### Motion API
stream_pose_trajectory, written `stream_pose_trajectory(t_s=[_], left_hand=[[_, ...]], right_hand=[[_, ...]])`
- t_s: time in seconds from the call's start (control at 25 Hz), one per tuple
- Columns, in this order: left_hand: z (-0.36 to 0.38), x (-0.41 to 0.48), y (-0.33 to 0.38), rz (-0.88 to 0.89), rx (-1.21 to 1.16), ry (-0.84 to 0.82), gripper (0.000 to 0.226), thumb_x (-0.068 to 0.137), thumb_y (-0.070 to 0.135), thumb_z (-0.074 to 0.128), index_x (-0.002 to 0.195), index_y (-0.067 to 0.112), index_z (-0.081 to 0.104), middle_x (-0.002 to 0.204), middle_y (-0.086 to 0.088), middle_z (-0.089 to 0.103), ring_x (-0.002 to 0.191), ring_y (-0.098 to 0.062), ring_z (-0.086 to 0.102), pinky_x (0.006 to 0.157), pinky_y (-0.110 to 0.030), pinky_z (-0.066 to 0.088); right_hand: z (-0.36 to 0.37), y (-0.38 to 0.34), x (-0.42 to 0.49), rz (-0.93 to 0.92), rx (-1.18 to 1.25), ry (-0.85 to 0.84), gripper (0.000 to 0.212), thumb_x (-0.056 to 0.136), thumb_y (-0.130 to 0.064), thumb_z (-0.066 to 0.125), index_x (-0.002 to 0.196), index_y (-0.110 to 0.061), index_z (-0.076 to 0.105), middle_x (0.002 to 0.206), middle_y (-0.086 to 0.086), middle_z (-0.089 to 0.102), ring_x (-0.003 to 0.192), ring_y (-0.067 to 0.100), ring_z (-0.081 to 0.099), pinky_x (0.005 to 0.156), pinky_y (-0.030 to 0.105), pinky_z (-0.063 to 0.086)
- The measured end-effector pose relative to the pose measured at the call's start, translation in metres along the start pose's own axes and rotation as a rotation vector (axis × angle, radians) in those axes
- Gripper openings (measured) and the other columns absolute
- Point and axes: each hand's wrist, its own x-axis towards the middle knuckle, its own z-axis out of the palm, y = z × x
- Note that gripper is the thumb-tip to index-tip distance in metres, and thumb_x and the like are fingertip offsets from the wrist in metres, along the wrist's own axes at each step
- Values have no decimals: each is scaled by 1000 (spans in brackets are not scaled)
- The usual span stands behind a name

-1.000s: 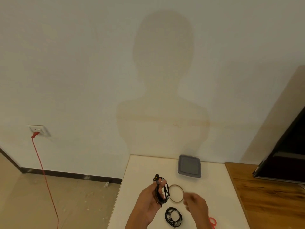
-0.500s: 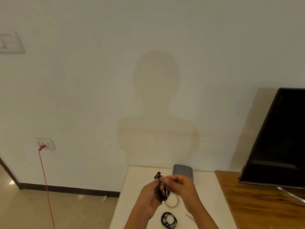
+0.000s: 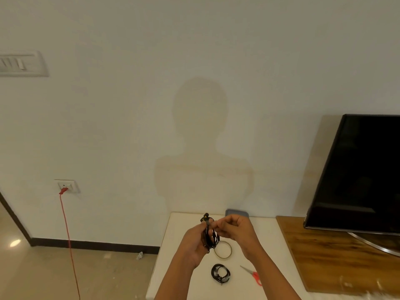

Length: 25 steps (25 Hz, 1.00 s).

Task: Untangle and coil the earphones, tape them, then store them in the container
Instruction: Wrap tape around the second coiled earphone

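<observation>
Black earphones [image 3: 209,237], wound into a coil, held upright above the tabletop [image 3: 179,224], in front of the chest. Left hand [image 3: 192,243] grips the coil's lower half, fingers curled round the strands. Right hand [image 3: 238,230] meets it at the top, thumb and fingers pinched together on the upper strands. One earbud pokes up above the pinch.

Judged step: binding the coil with tape. A small pale bit shows at the pinch; cannot tell if it is tape.

To do it well: keep the left-hand grip firm so the loops do not spring apart. Wrap the strip across all strands, not only the outer ones. Press the end down onto itself. Keep earbud and plug out of the adhesive.

Below the hands: tape roll [image 3: 223,257] lying flat, just beside the held coil in view. A second coil of earphones [image 3: 220,274] nearer the person. Red-handled scissors [image 3: 256,277] to its right. Grey container [image 3: 234,212] at the far edge, partly hidden by the right hand.

Writing: none readable. No brand visible on the television [image 3: 357,169]; wall plate [image 3: 21,63] blurred.
</observation>
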Motion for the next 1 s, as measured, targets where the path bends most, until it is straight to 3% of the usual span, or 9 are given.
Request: stream_pose_trajectory(t_s=[0.16,0.28,0.48,0.68,0.76,0.88,1.0], left_hand=[[0,-10,0,9,18,-1,20,96,12,50,97,7,69,70,-3,71,54,-10,55,61,-26,41],[0,-16,-3,21,84,22,19,94,12,52,96,6,70,68,-4,63,58,-12,53,58,-24,40],[-4,-22,-5,89,216,53,24,96,13,48,100,6,71,69,-3,62,62,-12,55,54,-22,46],[-1,-30,-4,14,-24,-67,22,98,9,47,100,2,68,75,-8,67,45,-7,54,48,-21,49],[-2,-31,-5,-18,-48,-109,21,97,9,49,102,2,69,79,-11,65,48,-10,54,52,-24,50],[-4,-34,-8,-26,-52,-117,23,97,9,49,103,2,69,86,-14,67,51,-10,54,59,-25,50],[-7,-35,-12,-29,-69,-113,22,97,7,49,104,0,69,97,-17,68,49,-9,57,68,-26,49]], right_hand=[[8,1,-8,-17,-38,87,16,85,-7,68,82,8,63,86,23,73,74,26,72,67,28,57],[12,0,-14,-12,-77,100,17,81,-9,71,76,4,61,83,28,69,69,22,69,64,25,56],[13,-6,-21,58,-23,165,17,80,-1,69,69,-1,57,67,16,62,64,20,64,62,24,54],[18,-7,-27,205,52,116,9,81,-5,69,80,1,62,80,22,72,72,22,70,67,26,57],[21,-7,-30,219,58,107,12,80,-6,71,82,1,62,86,25,72,75,25,71,72,30,58],[26,-8,-35,222,-14,112,9,78,-4,71,79,-1,62,75,16,70,61,17,69,68,28,58],[29,-6,-34,225,-170,135,6,78,-4,70,75,-2,66,71,13,70,61,18,68,73,34,60]])
